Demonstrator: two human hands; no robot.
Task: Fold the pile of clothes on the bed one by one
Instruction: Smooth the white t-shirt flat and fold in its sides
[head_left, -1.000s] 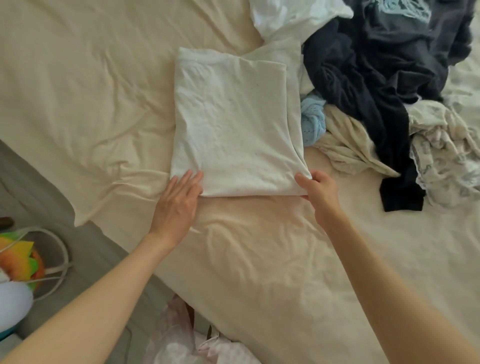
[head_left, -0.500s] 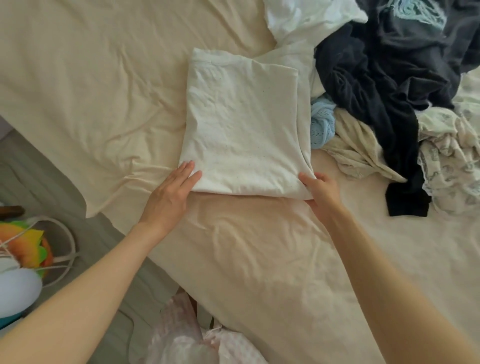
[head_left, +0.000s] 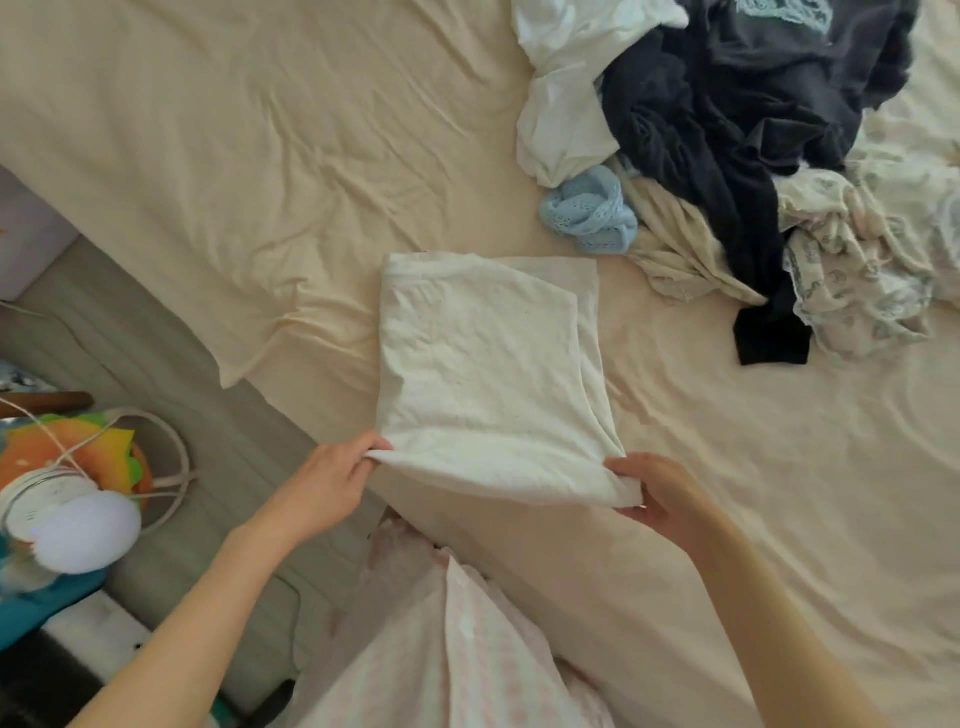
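A folded white garment (head_left: 483, 364) lies near the bed's front edge, its near edge lifted. My left hand (head_left: 332, 478) grips the near left corner and my right hand (head_left: 654, 493) pinches the near right corner. The unfolded pile sits at the back right: a white top (head_left: 561, 104), dark navy clothes (head_left: 727, 119), a light blue knit piece (head_left: 587, 208), a cream garment (head_left: 680, 244) and a patterned pale garment (head_left: 862, 270).
The cream bed sheet (head_left: 260, 156) covers the bed, its corner hanging at the left over grey floor (head_left: 156, 364). A basket with colourful items and a white round object (head_left: 83, 525) stands at the lower left. Pink patterned clothing (head_left: 457, 649) is below me.
The folded white garment has been pulled away from the pile toward the bed's front edge. Both hands went from resting at its near edge to gripping and lifting its corners.
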